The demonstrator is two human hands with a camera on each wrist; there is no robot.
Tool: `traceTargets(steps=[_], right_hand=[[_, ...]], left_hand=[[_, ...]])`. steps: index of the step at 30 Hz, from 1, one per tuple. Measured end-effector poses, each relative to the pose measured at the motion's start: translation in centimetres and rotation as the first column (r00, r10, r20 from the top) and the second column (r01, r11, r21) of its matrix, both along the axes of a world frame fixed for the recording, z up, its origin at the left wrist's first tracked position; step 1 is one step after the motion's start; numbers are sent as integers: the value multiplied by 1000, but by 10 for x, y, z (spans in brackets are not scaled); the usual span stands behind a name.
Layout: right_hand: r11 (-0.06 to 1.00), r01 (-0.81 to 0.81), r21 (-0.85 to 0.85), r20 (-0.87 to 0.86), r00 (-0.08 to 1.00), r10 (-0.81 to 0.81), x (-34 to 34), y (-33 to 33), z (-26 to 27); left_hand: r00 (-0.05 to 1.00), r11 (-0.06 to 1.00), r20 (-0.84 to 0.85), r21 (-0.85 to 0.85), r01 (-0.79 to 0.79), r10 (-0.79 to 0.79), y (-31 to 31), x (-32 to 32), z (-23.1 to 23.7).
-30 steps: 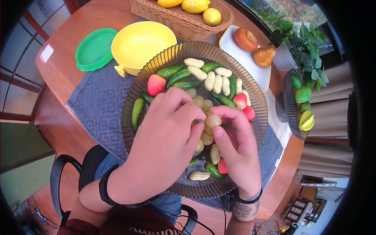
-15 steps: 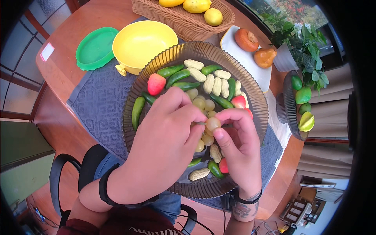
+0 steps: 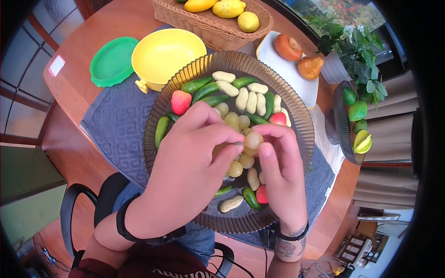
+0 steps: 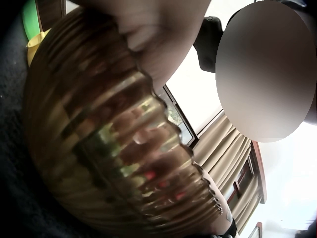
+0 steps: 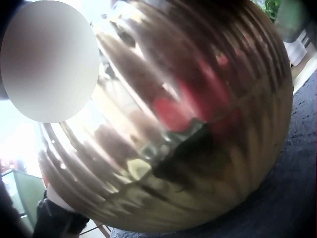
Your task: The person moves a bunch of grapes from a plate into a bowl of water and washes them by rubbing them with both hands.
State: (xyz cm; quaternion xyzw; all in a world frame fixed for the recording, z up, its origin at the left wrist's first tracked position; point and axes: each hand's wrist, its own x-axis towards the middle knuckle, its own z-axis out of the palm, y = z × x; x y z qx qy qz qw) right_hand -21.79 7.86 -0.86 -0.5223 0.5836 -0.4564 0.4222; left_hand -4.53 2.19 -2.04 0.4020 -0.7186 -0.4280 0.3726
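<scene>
Grape bunch (image 3: 235, 168) sits mid-frame, over the middle of the big brown glass bowl (image 3: 305, 139), partly hidden by fingers. Right hand (image 3: 286, 173), right of centre, pinches one pale grape (image 3: 253, 140) between thumb and index finger. Left hand (image 3: 181, 162), left of centre, has thumb and index tip closed on what looks like a bit of stem (image 3: 238, 143) beside that grape. Hands nearly meet fingertip to fingertip, grape between. Both wrist views mostly show the bowl's ribbed side; finger contact can't be read there.

In the bowl: green peppers (image 3: 194, 85) around the upper, left and lower parts, peanuts (image 3: 241, 98) mostly upper middle, a few lower, red fruit (image 3: 181, 101) at left and right. Bowl rests on a dark blue towel (image 3: 116, 120) on a wooden table (image 3: 92, 30). Upper left: yellow bowl (image 3: 169, 53), green lid (image 3: 112, 62) just beside it. Top centre: wicker basket (image 3: 204, 25) with yellow fruit (image 3: 228, 8). Upper right: white tray (image 3: 296, 85) with two orange-brown fruits (image 3: 310, 68).
</scene>
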Motion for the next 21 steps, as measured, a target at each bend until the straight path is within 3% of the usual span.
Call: traceTargets(steps=[2,4,6,9,11,12,16,21], right_hand=[[1000,20,20,-80,997,-19,-1,-1,6],[998,59,6,-28,998,-59,1,-2,6],[995,101,-11,29,995,-100,-1,-3,0],[990,119,-81,51,992,-115,-5,-4,-12],[997,18,76,162,986,-30,-1,-2,-10],[991,-19,133,167,986,-3,-1,0,-5],[991,-104,86,92,991,96,-4,0,0],[997,7,82,290,957,-30,-9,-5,-6]], left_hand=[[999,999,-47,41,-7,9,0,-1,4],[996,997,-92,79,-9,17,1,-2,7],[953,991,-288,122,-61,94,1,-3,5],[934,992,-349,120,-29,70,2,0,13],[928,997,-371,73,5,23,-1,3,9],[910,997,-415,72,24,9,-2,4,9],[869,993,-491,59,100,-58,-5,8,3],[855,982,-519,163,99,0,-5,8,5]])
